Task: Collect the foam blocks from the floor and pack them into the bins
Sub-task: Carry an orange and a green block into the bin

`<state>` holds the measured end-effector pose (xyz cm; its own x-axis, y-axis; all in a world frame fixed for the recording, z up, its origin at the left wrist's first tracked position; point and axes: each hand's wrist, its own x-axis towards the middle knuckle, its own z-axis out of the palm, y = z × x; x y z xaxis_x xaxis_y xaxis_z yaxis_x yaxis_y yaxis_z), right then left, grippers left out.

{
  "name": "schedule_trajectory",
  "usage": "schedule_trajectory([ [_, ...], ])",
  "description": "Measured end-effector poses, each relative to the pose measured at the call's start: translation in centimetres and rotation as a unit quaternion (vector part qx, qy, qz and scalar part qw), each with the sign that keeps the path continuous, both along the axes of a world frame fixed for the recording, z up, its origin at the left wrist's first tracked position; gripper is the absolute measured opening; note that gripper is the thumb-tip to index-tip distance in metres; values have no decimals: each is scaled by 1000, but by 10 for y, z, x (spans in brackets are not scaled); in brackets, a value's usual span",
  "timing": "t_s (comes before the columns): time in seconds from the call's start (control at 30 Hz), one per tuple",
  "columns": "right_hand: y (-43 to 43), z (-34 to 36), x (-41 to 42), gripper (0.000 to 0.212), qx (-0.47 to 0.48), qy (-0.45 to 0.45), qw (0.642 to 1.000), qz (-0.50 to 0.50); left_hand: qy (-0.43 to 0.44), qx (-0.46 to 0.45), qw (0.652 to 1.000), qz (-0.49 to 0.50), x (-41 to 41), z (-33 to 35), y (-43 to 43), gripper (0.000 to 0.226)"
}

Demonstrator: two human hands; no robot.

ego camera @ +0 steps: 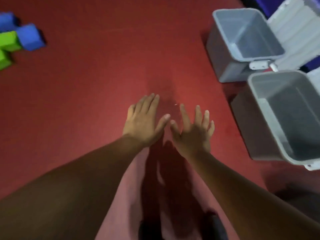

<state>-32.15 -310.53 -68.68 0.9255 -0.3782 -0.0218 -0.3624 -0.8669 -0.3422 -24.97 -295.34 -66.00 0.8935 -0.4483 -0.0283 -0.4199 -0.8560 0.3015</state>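
Note:
Both arms reach forward over the red floor. My left hand [143,120] is spread flat with straight fingers and holds nothing. My right hand [194,130] is beside it, fingers splayed, also holding nothing. Foam blocks lie at the far left: a blue block [30,37], another blue block [7,21] behind it, and two green blocks [9,41] [4,60] partly cut off by the frame edge. Two grey bins stand on the right: the far bin [225,54] and the near bin [259,135]. Nothing shows inside either bin.
A pale corrugated panel [297,26], perhaps a bin lid, leans behind the far bin. A white latch [258,64] sits between the bins. Dark shadows of my arms fall on the red floor [103,75] below my hands.

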Motion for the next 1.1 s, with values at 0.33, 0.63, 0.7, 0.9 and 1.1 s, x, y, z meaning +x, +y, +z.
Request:
schedule_trajectory([
  [0.33,284,5,134,59,-14,-34,974,223,-17,27,974,226,73,9,278,83],
  [0.63,466,-11,267,67,40,48,947,314,-3,8,914,407,150,-25,461,83],
  [0.7,495,-17,277,66,24,20,940,339,2,11,904,428,155,-33,488,84],
  [0.9,602,-43,299,68,10,9,922,386,21,-16,865,501,154,-59,584,82],
  [1.1,728,-61,308,68,3,82,892,444,48,-13,847,529,143,-83,714,80],
])
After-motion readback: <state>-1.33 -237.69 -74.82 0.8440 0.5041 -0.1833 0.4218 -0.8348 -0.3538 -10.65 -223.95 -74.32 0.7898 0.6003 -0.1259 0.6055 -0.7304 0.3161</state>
